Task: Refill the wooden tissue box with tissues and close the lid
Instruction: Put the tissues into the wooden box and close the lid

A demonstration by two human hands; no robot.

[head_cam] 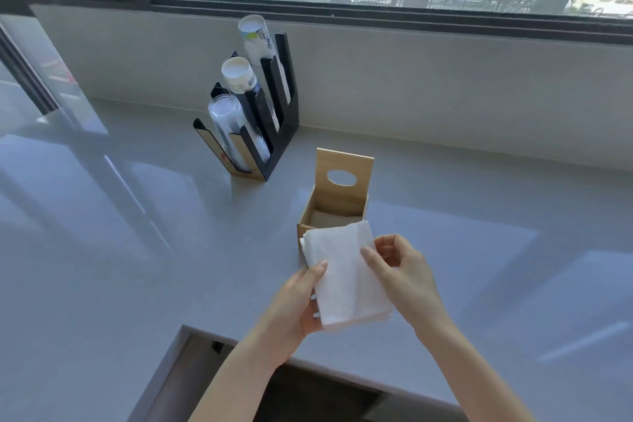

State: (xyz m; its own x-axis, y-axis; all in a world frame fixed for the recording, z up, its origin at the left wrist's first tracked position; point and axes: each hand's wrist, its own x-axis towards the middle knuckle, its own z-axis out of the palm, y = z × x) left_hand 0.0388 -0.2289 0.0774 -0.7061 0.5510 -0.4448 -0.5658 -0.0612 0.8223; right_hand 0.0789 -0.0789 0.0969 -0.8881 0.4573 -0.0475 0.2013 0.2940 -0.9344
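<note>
Head view shows one wooden tissue box [331,212] on the grey counter [137,250], its single lid [344,178] with an oval slot standing upright, and one stack of white tissues [346,281] held just in front of it. Left hand [291,308] grips the stack from below, thumb on top; right hand [407,271] pinches its right edge. Behind stands one black cup holder [270,134] with three cup stacks, their printing unreadable, with bare counter either side of the box.

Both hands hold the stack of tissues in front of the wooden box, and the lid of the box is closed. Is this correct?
Not quite. The head view shows the lid standing open. Both the left hand and right hand do hold the stack of tissues in front of the wooden box.
</note>
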